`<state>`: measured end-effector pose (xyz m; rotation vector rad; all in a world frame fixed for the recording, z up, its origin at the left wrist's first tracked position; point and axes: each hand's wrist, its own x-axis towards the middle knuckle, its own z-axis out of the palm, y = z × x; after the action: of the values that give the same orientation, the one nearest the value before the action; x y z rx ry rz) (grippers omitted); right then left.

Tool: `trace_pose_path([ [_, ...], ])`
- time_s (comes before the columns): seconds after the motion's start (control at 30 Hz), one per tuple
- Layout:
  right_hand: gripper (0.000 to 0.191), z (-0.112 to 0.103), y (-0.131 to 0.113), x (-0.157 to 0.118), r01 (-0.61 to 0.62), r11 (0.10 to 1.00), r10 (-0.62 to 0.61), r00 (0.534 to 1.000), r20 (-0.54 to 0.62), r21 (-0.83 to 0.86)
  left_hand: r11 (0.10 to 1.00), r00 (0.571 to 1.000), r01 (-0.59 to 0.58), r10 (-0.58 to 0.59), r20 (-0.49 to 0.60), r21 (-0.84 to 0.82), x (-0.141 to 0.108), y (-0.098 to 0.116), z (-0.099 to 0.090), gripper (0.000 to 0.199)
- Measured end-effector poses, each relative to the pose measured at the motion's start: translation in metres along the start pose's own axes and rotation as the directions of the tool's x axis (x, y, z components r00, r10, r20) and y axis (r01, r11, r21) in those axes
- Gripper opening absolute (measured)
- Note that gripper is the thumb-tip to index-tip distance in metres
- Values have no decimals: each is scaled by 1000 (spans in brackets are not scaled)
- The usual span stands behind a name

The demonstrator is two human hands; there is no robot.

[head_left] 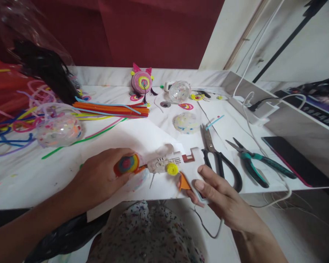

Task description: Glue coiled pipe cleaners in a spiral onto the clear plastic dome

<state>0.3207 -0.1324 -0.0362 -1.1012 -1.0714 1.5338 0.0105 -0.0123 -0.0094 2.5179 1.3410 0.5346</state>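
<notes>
My right hand (218, 190) is closed round the handle of a white glue gun (193, 164) with an orange trigger, its nozzle pointing left. A small yellow coil (172, 168) shows against the gun's side. My left hand (106, 175) grips a clear ball (139, 180) bearing a round coil of red, yellow and blue pipe cleaner (127, 164). The gun's nozzle is close to an orange piece at the ball's edge; whether they touch, I cannot tell. Beneath both hands lies a white sheet of paper (98, 140).
Black-handled scissors (222, 164) and green-handled pliers (256, 159) lie right, before a phone (296, 160). A bundle of orange pipe cleaners (109, 109) and clear balls (61, 129) lie left and behind. A pink decorated ball (142, 81) stands at the back. Cables run from a power strip (249, 109).
</notes>
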Motion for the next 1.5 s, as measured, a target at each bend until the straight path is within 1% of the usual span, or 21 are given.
trace_pose_path([
  [0.2,35,-1,-4,2,2,998,-1,1000,8,-59,1000,1000,-26,26,-8,11,0,0,-1,45],
  [0.3,36,1,-5,3,-23,999,23,1000,2,-46,999,1000,-30,30,-9,16,-1,0,-1,44],
  [0.4,40,3,-6,4,-45,999,45,999,-30,-16,999,999,-34,34,-7,20,-2,-1,-1,45],
  [0.7,41,5,-2,8,-12,1000,11,998,-64,-2,1000,1000,0,0,9,30,-1,-1,0,46],
  [0.87,38,6,-4,8,3,1000,-3,1000,-28,6,1000,1000,-3,3,20,19,2,3,-3,46],
  [0.93,37,5,-4,6,10,1000,-10,999,-31,-8,1000,1000,0,0,22,9,2,4,-3,46],
  [1.13,28,0,0,0,-3,998,2,1000,-8,-66,1000,1000,-23,23,-2,16,-1,0,-1,45],
  [1.37,36,5,-5,5,25,998,-27,999,-32,-65,1000,1000,-13,13,7,27,0,-1,0,46],
  [1.5,36,5,-3,8,24,999,-25,999,-28,-22,999,1000,-4,4,14,36,0,-1,0,46],
])
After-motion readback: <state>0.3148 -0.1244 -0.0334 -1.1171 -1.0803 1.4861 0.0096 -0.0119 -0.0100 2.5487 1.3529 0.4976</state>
